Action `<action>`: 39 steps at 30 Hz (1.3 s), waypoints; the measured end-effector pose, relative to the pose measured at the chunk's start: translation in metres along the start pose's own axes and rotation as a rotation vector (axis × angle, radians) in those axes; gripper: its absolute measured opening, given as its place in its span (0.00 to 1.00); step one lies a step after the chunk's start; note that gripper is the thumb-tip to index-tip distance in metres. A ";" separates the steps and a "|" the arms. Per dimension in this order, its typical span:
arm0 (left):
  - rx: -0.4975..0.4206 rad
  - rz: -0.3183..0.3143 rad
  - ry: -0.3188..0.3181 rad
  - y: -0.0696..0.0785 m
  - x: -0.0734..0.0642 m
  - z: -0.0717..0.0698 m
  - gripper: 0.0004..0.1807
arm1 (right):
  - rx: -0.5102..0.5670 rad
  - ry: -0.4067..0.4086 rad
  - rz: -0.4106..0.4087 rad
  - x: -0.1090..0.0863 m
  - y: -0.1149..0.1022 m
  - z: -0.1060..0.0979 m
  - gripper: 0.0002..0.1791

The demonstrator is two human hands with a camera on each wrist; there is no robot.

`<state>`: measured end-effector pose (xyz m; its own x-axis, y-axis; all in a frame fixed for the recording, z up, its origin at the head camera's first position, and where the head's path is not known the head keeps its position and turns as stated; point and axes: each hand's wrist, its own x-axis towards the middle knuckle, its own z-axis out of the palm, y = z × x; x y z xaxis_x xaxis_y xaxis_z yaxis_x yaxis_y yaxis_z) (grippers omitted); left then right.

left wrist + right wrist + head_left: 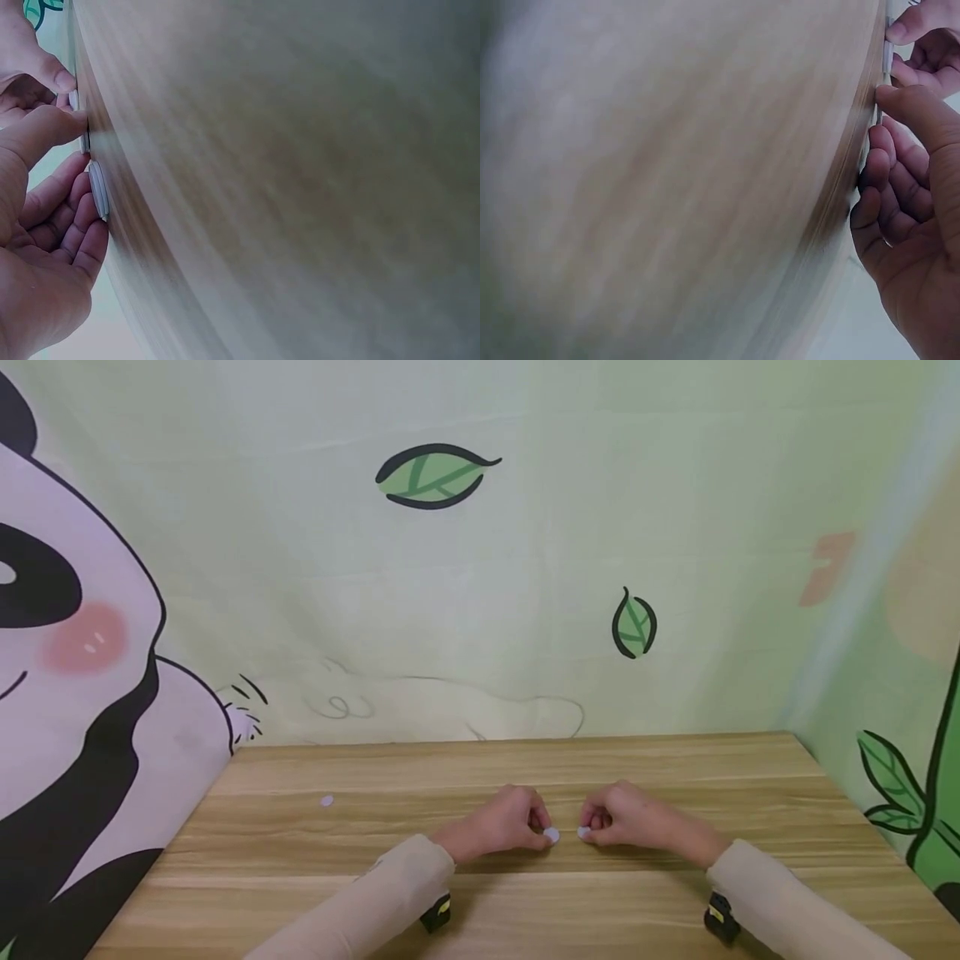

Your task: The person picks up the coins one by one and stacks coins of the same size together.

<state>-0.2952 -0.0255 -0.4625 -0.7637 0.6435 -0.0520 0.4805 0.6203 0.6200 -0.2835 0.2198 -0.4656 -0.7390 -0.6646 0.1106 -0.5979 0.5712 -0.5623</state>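
Note:
Near the middle of the table, my left hand (513,818) pinches a small white disc (552,835) between thumb and index finger. More thin white discs (99,191), stacked together, lie against the curled lower fingers of that hand in the left wrist view. Facing it, a short gap away, my right hand (626,817) pinches another white disc (582,832) at its fingertips. Both discs are held low, close over the wood. Off to the left, a single pale disc (327,801) lies flat on the table.
The wood-grain table (300,893) reaches back to a pale green cloth backdrop (525,568) printed with leaves and a panda (82,693). A small black device (437,913) hangs under the left sleeve, and another black device (722,918) under the right one.

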 end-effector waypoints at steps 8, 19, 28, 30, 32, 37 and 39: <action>-0.008 -0.016 -0.016 0.000 0.001 -0.001 0.07 | 0.031 -0.025 0.017 0.003 0.000 -0.002 0.06; -0.016 -0.021 -0.022 0.000 0.000 0.000 0.08 | 0.049 -0.037 0.025 -0.001 -0.001 -0.002 0.06; -0.013 0.006 -0.012 0.002 0.001 -0.002 0.08 | 0.108 -0.010 0.025 -0.006 0.006 -0.003 0.05; -0.011 0.009 -0.010 0.002 0.001 -0.002 0.08 | 0.125 0.009 0.058 -0.007 0.007 -0.001 0.04; -0.009 0.012 -0.011 0.002 0.002 -0.002 0.08 | 0.144 0.028 0.094 -0.008 0.006 0.000 0.04; 0.000 0.027 -0.015 0.002 0.001 -0.002 0.08 | 0.145 0.063 0.121 -0.010 0.004 0.004 0.05; 0.007 0.036 -0.014 0.001 0.000 -0.003 0.07 | 0.135 0.070 0.116 -0.011 0.003 0.005 0.05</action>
<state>-0.2962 -0.0257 -0.4599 -0.7395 0.6719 -0.0407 0.5109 0.5995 0.6160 -0.2762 0.2263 -0.4728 -0.8232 -0.5602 0.0927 -0.4638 0.5692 -0.6789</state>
